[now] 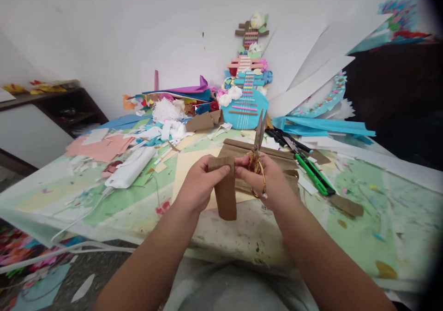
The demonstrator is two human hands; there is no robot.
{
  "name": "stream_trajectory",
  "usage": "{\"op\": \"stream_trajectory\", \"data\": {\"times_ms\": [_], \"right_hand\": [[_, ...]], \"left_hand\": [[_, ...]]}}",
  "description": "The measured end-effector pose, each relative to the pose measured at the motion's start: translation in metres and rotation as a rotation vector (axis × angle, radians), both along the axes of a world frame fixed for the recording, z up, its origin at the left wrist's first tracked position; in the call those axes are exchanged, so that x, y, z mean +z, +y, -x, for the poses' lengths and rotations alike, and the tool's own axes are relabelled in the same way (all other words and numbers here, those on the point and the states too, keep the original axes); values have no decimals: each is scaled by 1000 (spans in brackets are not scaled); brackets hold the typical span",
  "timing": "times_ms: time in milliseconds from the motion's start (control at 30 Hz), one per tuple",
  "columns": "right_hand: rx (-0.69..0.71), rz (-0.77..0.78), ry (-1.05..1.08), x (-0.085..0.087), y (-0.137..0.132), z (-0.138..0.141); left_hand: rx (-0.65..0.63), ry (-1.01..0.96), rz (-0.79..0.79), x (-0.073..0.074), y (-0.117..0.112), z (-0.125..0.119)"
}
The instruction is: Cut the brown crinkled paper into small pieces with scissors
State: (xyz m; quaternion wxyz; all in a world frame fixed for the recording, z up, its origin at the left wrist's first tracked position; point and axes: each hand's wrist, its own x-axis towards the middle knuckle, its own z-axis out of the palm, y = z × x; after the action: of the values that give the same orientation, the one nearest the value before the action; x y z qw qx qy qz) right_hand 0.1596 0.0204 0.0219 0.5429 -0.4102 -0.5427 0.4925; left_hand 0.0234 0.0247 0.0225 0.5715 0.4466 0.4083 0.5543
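My left hand (199, 182) pinches the top edge of a brown cardboard strip (224, 193) that hangs down over the table's front edge. My right hand (268, 182) has its fingers through the gold handles of a pair of scissors (259, 140), blades pointing up and away, and its thumb also touches the strip's top. Both hands are closed. Behind them lie more brown cardboard pieces (242, 149) on a cream sheet (188, 163).
The table (380, 218) is strewn with paper scraps. A white glue gun (131, 168) lies left, green utility knives (313, 172) right. Pink paper (100, 147), blue sheets (321, 126) and a colourful paper craft (247, 85) stand against the wall. A dark shelf (51, 101) is far left.
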Motion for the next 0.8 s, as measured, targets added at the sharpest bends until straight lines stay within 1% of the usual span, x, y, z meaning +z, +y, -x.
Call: {"op": "stream_trajectory", "data": {"times_ms": [67, 167, 267, 367, 500, 600, 700, 800], "right_hand": [[-62, 38, -57, -3, 0, -3], [-127, 15, -310, -9, -2, -7], [-123, -44, -584, -14, -7, -5], [-91, -20, -737, -16, -11, 1], [-45, 12, -801, -15, -12, 8], [-53, 30, -815, -15, -12, 10], [-67, 37, -833, -15, -12, 10], [-42, 28, -824, -15, -13, 11]], "left_hand": [[12, -61, 37, -2, 4, 1], [43, -144, 17, -2, 10, 3], [90, -184, -47, -3, 14, 4], [122, -202, -82, -3, 14, 3], [167, -187, -90, -1, 12, 2], [177, -181, -89, 0, 10, 2], [204, -170, -85, -3, 9, 1], [227, -142, -93, -7, 9, -1]]}}
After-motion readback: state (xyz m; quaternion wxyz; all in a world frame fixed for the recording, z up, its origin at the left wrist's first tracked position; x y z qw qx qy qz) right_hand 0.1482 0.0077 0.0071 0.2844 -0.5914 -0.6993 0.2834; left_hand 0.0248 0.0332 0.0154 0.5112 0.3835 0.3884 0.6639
